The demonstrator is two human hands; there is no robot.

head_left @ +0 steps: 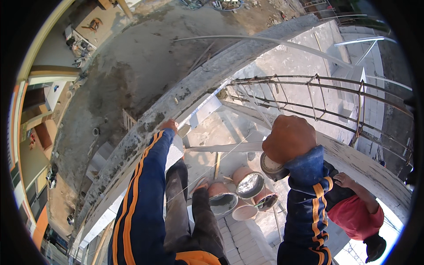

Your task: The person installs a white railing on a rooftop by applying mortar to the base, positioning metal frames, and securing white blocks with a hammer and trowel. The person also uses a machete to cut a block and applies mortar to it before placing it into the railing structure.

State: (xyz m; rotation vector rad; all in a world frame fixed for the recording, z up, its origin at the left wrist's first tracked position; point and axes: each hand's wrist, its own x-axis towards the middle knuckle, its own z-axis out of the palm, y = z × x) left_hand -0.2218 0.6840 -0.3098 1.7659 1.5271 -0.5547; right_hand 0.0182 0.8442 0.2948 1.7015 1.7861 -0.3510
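Concrete ledge (190, 90) beside left hand (169, 125)

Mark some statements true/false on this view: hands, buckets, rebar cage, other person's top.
1. The right hand is curled closed. True.
2. The left hand is over the buckets. False: it is at the wall, by a white block.
3. At least two buckets hold grey material. True.
4. The rebar cage is left of both hands. False: it lies mostly to the right.
5. The other person's top is green. False: red.
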